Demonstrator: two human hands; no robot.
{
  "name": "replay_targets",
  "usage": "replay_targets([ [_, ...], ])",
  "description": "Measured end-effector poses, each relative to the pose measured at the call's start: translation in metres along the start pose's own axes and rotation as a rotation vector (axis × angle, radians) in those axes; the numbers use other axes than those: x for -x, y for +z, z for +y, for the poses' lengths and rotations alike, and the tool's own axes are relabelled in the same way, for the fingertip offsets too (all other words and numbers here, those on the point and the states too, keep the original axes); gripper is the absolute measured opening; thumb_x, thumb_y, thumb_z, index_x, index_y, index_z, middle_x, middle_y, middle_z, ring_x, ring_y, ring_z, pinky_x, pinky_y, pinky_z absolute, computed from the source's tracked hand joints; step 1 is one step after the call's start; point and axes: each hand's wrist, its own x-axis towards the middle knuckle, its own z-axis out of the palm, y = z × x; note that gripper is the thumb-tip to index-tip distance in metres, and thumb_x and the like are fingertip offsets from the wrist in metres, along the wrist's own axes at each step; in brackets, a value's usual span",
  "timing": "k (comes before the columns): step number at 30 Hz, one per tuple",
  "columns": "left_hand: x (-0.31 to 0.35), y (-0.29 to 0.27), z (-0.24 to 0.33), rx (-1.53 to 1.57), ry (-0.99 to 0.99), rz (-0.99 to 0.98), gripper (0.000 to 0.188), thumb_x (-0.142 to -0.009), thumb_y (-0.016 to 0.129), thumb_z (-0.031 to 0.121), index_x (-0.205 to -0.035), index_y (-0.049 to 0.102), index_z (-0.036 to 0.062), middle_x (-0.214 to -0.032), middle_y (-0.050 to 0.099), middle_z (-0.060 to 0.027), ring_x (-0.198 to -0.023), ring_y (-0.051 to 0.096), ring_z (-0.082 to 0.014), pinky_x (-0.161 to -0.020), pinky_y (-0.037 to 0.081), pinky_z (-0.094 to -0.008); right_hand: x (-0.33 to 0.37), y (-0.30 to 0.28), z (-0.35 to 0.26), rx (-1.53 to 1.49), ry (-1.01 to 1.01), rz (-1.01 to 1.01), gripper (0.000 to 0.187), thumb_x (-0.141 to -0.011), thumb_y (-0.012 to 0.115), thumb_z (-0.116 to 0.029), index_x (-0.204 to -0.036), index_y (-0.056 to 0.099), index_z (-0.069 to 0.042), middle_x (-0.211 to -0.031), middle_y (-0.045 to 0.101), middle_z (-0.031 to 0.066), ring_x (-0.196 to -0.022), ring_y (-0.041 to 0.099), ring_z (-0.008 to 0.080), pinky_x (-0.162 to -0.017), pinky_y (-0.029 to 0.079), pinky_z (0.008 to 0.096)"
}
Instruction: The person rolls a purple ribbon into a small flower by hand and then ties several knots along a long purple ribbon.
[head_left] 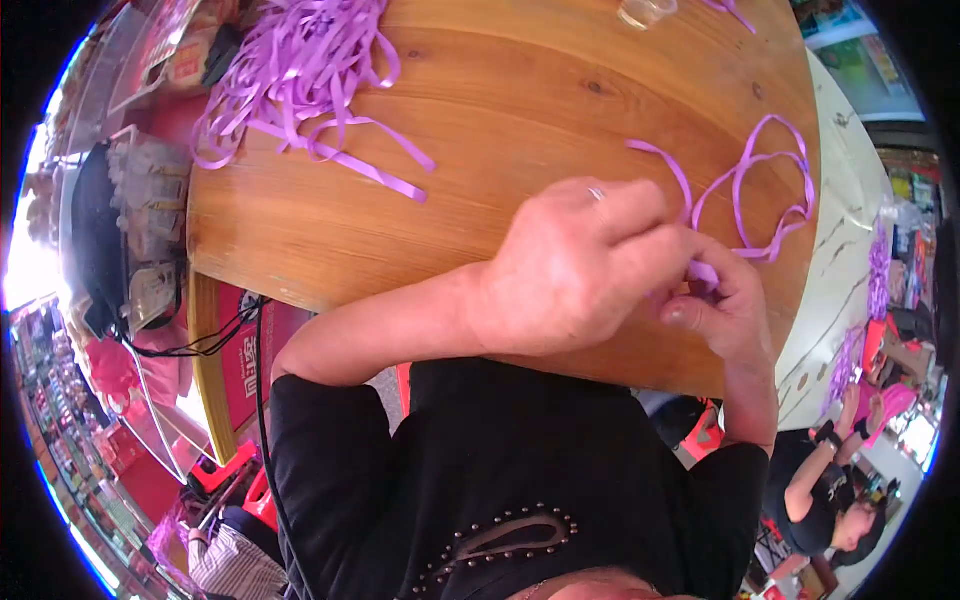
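A thin purple ribbon point(740, 180) runs in loose loops over the right side of the wooden table point(500, 110) and up into my hands. My left hand point(580, 265), with a ring on one finger, is closed and pressed against the right one; its fingertips are hidden, and ribbon comes out by its knuckles. My right hand point(735, 305) is curled with thumb and forefinger close together, and a short fold of the ribbon shows between its fingers. At the far left of the table lies a large heap of purple ribbons point(310, 70), several loose ends trailing toward the middle.
A small clear cup point(648, 12) stands at the far edge. To the right is a white marbled table point(830, 260), where another person point(825, 500) sits with purple ribbons nearby. Bags and a dark cable point(262, 400) are at the left; a person in stripes point(235, 560) is at lower left.
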Motion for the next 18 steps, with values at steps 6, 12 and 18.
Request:
replay_targets([
  [6, 0.006, -0.023, -0.025, 0.095, -0.289, 0.144, 0.014, -0.075, 0.061, -0.008, -0.083, 0.062, 0.0029, -0.068, 0.054, -0.0082, -0.06, 0.053, -0.0226, -0.056, 0.044, -0.0298, 0.023, -0.028, 0.014, 0.118, -0.196, 0.395, 0.035, -0.087, 0.066, -0.019, -0.111, 0.059, 0.006, -0.077, 0.056, 0.0012, -0.067, 0.049, 0.008, -0.06, 0.039, 0.0208],
  [12, 0.02, -0.055, -0.063, -0.123, -0.388, 0.186, 0.006, -0.08, 0.063, -0.004, -0.083, 0.063, 0.0001, -0.07, 0.057, -0.0092, -0.06, 0.052, -0.0174, -0.056, 0.041, -0.0272, 0.037, -0.068, 0.031, 0.087, -0.381, 0.684, 0.021, -0.091, 0.056, -0.005, -0.108, 0.061, 0.007, -0.079, 0.056, 0.0025, -0.073, 0.05, 0.0086, -0.067, 0.038, 0.0217],
  [18, 0.01, -0.034, -0.056, -0.305, -0.326, 0.071, 0.005, -0.078, 0.065, 0.0, -0.084, 0.064, -0.0002, -0.07, 0.057, -0.0106, -0.062, 0.056, -0.0251, -0.056, 0.043, -0.0328, 0.011, -0.043, 0.016, 0.548, -0.479, 0.63, 0.021, -0.085, 0.064, -0.002, -0.106, 0.065, 0.0, -0.093, 0.059, 0.0039, -0.077, 0.053, 0.009, -0.067, 0.04, 0.0204],
])
